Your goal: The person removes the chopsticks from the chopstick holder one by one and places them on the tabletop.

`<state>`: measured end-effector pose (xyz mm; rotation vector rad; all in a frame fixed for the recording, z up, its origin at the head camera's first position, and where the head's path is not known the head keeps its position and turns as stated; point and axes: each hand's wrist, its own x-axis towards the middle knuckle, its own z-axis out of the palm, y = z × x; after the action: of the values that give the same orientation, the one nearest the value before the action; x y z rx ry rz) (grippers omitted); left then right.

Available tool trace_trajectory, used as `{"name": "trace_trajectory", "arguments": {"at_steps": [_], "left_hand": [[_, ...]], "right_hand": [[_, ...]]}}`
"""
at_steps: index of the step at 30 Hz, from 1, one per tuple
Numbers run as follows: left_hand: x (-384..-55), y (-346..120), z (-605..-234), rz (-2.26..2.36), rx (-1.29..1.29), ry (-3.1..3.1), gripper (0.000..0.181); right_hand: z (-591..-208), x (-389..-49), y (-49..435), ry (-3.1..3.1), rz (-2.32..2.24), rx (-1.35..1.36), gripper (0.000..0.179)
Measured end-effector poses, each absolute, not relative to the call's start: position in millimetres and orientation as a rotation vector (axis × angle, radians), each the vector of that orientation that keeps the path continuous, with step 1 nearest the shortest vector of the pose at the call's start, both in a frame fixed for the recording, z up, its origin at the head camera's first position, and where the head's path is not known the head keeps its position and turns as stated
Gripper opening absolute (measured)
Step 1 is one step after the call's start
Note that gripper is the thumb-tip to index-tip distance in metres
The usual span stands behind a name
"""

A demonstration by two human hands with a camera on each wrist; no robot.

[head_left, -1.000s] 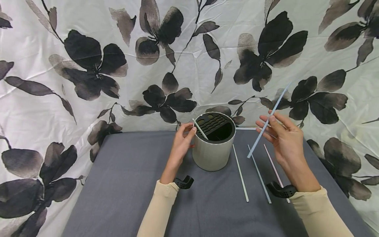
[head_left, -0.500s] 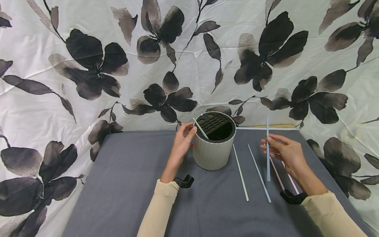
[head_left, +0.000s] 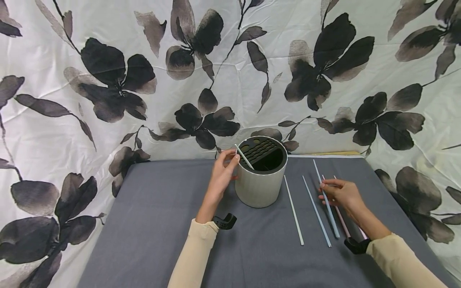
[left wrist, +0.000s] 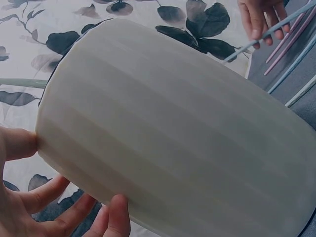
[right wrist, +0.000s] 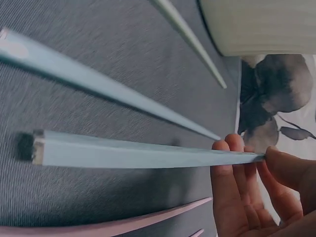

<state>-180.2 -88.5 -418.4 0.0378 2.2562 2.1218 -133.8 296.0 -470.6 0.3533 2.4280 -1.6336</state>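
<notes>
My left hand [head_left: 219, 176] holds the left side of a cream cylindrical utensil holder [head_left: 257, 192] with a dark slotted lid [head_left: 259, 150]. In the left wrist view its thumb is at the rim and its fingers [left wrist: 118, 217] lie along the wall. A pale green chopstick [head_left: 245, 157] leans out of the holder's top. My right hand [head_left: 343, 196] pinches a light blue chopstick [head_left: 330, 216] between thumb and fingers, low over the cloth. In the right wrist view its square thick end [right wrist: 38, 148] points away from the hand, its shadow close by.
On the grey cloth [head_left: 155, 224], right of the holder, lie a pale green chopstick [head_left: 294, 212], a light blue chopstick [head_left: 317, 214] and two pink ones, the nearer pink chopstick [head_left: 342, 222] partly behind the right hand. A floral curtain [head_left: 216, 60] hangs behind the table.
My right hand has swung the light blue chopstick down from a raised slant to just over the cloth, between the other blue one and the pink ones. My left hand stays at the holder.
</notes>
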Motion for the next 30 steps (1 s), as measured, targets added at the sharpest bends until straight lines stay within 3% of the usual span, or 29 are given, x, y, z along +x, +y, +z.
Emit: {"name": "trace_trajectory", "arguments": {"at_steps": [11,30], "left_hand": [[-182,-88,-419,2.121,0.036,2.260,0.041],[-185,-86,-421,2.141,0.038,2.252,0.041]], "right_hand": [[-486,-140,302,2.649,-1.296,0.321,0.037],[-501,-152,305,2.772,-1.160,0.150,0.021]]}}
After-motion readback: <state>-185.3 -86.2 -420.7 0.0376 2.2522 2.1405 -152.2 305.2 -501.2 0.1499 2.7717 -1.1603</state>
